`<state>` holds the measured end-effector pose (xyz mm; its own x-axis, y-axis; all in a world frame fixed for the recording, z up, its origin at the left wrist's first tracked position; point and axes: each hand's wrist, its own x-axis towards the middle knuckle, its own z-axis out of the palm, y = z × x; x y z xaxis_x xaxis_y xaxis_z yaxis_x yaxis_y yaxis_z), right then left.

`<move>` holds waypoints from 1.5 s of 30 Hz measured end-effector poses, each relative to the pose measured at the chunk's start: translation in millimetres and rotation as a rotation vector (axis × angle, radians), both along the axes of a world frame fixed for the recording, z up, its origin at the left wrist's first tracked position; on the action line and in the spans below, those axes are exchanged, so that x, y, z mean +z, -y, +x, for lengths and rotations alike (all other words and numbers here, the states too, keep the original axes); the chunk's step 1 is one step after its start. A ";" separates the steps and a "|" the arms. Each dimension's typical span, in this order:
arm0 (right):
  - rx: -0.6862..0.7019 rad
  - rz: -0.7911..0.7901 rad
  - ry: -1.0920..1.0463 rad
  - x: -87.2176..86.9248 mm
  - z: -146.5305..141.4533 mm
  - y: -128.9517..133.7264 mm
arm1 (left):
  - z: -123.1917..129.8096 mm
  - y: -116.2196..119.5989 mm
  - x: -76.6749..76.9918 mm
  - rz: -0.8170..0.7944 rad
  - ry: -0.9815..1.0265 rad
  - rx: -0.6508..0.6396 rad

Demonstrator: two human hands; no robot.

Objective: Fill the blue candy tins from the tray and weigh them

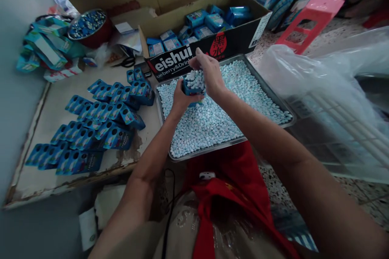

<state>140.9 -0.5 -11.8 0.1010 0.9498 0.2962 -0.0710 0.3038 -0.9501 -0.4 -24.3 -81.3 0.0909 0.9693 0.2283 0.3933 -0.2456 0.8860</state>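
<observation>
A metal tray (pixel 293 120) full of small white and pale blue pieces lies in front of me. Over its left part, my left hand (pixel 183 96) is wrapped round a small blue box (pixel 189 90). White pieces are heaped at the top of that box. My right hand (pixel 209 68) is cupped against the heap from the right, its fingers bent together; what lies inside the palm is hidden. Several rows of small blue boxes (pixel 100 111) stand on the table to the left.
Behind the tray is a long cardboard box (pixel 243 37) holding blue packs. A red bowl (pixel 100 38) of wrapped items, scissors (pixel 127 62) and flattened blue cartons (pixel 48 46) lie at the back left. Right are a red stool (pixel 319 10) and clear plastic over a rack (pixel 340 125).
</observation>
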 end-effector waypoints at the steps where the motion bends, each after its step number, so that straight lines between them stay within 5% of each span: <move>1: 0.004 0.007 0.029 1.6 0.4 0.8 | -1.0 1.5 1.6 0.011 0.007 0.003; 6: 0.006 0.049 0.281 -9.3 25.1 -2.4 | -15.0 8.9 6.7 -0.024 0.051 0.049; 12: -0.114 -0.121 0.345 -65.0 73.1 11.3 | -33.5 15.0 5.3 -0.019 0.118 0.017; 16: -0.293 -0.065 0.524 -96.2 89.2 24.2 | -40.3 23.5 14.7 -0.061 0.120 0.045; 20: -0.357 0.055 0.721 -108.4 92.9 28.1 | -54.0 33.2 25.3 -0.083 -0.021 0.146; 25: -0.191 0.089 0.754 -115.9 88.2 35.7 | -73.0 61.4 41.5 -0.235 -0.336 0.196; 31: -0.038 -0.041 0.930 -129.0 50.9 73.7 | -50.3 88.6 56.0 -0.215 -0.902 -0.034; 35: -0.016 -0.152 0.681 -122.8 9.2 84.6 | -17.6 73.5 56.0 -0.224 -0.973 -0.065; 39: 0.001 -0.264 0.251 -97.1 -13.9 72.6 | -7.9 58.4 57.9 -0.268 -0.915 -0.026; 42: 0.046 -0.125 0.033 -63.4 -7.4 53.9 | -13.3 51.3 50.1 -0.188 -0.630 0.050; 45: 0.033 0.023 0.038 -33.2 20.7 28.4 | -14.3 38.1 28.5 -0.024 -0.315 0.139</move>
